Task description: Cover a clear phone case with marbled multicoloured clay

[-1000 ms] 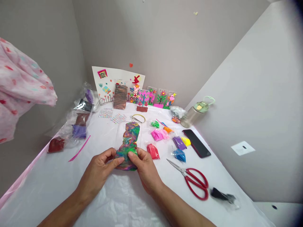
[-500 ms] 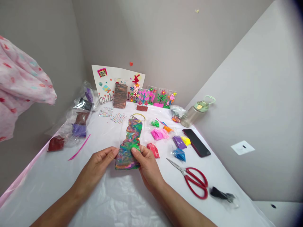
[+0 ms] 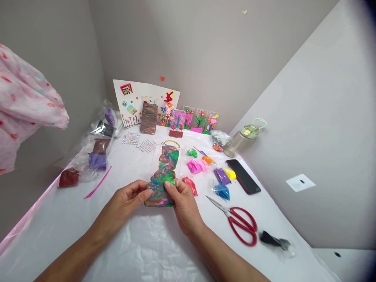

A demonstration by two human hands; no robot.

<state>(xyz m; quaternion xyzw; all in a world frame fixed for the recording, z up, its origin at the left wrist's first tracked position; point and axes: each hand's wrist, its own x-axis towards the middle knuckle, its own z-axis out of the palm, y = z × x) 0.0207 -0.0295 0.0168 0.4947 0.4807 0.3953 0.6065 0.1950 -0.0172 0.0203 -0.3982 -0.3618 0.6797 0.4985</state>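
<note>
Together, our left hand (image 3: 132, 197) and right hand (image 3: 183, 197) pinch the marbled clay case (image 3: 165, 176); far right, bags hold pink clay (image 3: 198, 166) and purple clay (image 3: 222, 176).

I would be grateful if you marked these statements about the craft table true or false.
1. The left hand and right hand both touch the marbled clay. True.
2. The scissors have green handles. False: they are red.
3. The brown-streaked panel stands before the white picture board. True.
4. The smartphone lies under the water bottle. False: it lies nearer the camera, uncovered.
5. The yellow packet touches the scissors. False: they are apart.
</note>
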